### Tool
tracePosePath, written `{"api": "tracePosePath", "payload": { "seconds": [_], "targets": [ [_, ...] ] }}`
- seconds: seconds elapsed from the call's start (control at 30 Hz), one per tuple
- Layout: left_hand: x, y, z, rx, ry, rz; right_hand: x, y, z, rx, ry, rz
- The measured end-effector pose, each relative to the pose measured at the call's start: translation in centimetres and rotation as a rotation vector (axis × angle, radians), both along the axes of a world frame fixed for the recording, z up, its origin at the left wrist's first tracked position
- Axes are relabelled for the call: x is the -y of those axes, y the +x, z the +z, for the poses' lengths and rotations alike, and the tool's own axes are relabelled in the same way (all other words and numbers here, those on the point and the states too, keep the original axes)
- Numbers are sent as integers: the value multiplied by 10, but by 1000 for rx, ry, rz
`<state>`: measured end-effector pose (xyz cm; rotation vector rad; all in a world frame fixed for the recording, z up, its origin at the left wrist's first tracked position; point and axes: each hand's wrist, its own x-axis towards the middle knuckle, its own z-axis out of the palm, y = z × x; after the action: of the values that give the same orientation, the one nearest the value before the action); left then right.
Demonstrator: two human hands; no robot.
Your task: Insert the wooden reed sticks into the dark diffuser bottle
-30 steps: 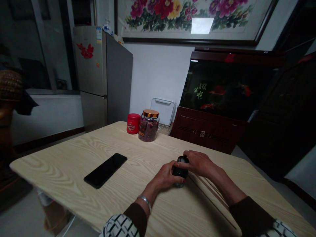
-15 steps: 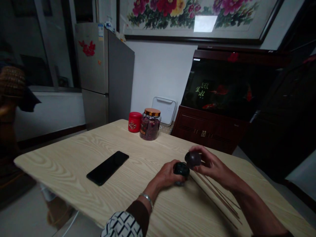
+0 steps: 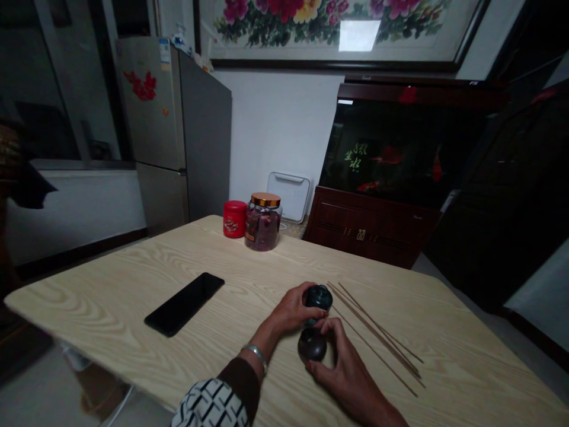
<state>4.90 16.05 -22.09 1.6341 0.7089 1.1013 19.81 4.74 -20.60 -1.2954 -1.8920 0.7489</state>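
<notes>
My left hand point(image 3: 291, 311) is wrapped round a small dark green bottle point(image 3: 318, 298) that stands on the wooden table point(image 3: 133, 279). My right hand point(image 3: 344, 370) has come in close to my body and its fingers grip the bottle's dark round lid point(image 3: 312, 347), low over the table just in front of the bottle. Several thin brown sticks point(image 3: 377, 335) lie on the table to the right of the bottle. A silver bangle sits on my left wrist.
A black phone point(image 3: 184, 304) lies flat to the left. A red tin point(image 3: 234, 219) and a glass jar with a copper lid point(image 3: 263, 221) stand at the table's far edge. Beyond are a fridge point(image 3: 178, 127) and a fish tank on a dark cabinet point(image 3: 386, 178).
My right hand took the lid off the bottle, lifted it, then brought it down and toward me, in front of the bottle. The sticks it covered now show. My left hand stayed on the bottle.
</notes>
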Motion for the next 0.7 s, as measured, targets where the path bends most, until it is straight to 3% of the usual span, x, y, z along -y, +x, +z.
{"api": "tracePosePath", "payload": {
  "seconds": [0.17,0.27,0.4,0.53,0.7],
  "targets": [
    [0,1,2,6,-26,1,1,-1,-5,85,13,-21],
    [0,0,2,-16,-16,14,-6,17,5,129,36,-123],
    [0,0,1,-6,-41,5,-25,58,23,513,147,-268],
    [0,1,1,25,-57,-8,-41,75,26,921,72,-225],
    [2,2,4,24,-44,-10,-61,64,17,1032,-9,-219]
  ]
}}
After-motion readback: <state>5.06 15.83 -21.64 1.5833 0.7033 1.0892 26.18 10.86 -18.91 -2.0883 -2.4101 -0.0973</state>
